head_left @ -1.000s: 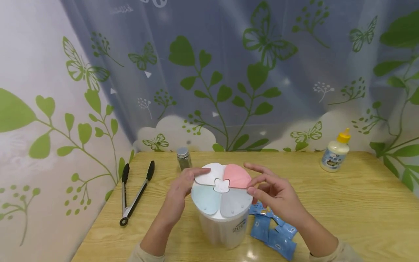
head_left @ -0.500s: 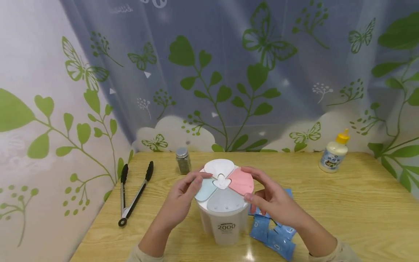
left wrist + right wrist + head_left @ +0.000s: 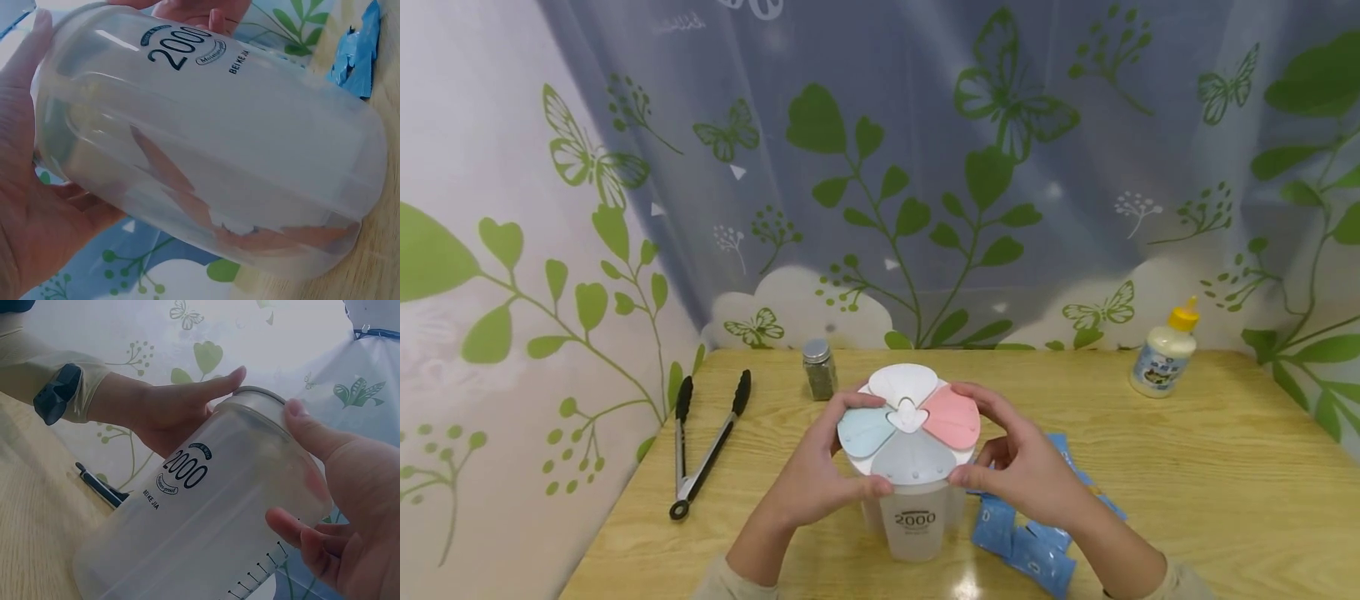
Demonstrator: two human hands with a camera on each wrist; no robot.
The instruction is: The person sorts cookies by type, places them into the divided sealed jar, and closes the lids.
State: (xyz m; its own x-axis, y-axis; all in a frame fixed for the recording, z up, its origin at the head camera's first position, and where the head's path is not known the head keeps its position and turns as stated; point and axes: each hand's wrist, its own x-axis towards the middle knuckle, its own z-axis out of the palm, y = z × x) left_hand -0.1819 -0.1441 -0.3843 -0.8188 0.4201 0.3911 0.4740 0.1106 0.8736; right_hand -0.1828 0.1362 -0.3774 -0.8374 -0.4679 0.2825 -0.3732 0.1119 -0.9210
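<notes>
A translucent plastic storage canister (image 3: 914, 525), printed "2000", stands upright on the table. Its round lid has four petal-shaped flaps: a white flap (image 3: 902, 383), a pink flap (image 3: 953, 418), a grey flap (image 3: 914, 458) and a light blue flap (image 3: 861, 431). My left hand (image 3: 815, 467) grips the lid from the left, thumb at the front rim and index finger across the top. From the right, my right hand (image 3: 1026, 467) holds the rim between thumb and fingers. Reddish-brown shapes show through the canister's wall (image 3: 281, 156) in the left wrist view.
Several blue packets (image 3: 1037, 560) lie right of the canister, partly behind my right hand. A small glass jar (image 3: 820, 372) with a metal cap stands behind it. Spread tongs (image 3: 707, 458) lie at left, and a yellow-capped bottle (image 3: 1161, 358) stands back right.
The canister has turned clockwise, bringing its "2000" print from the right to the front. My left thumb has moved onto the front rim, and the right hand has settled round the lid's right side.
</notes>
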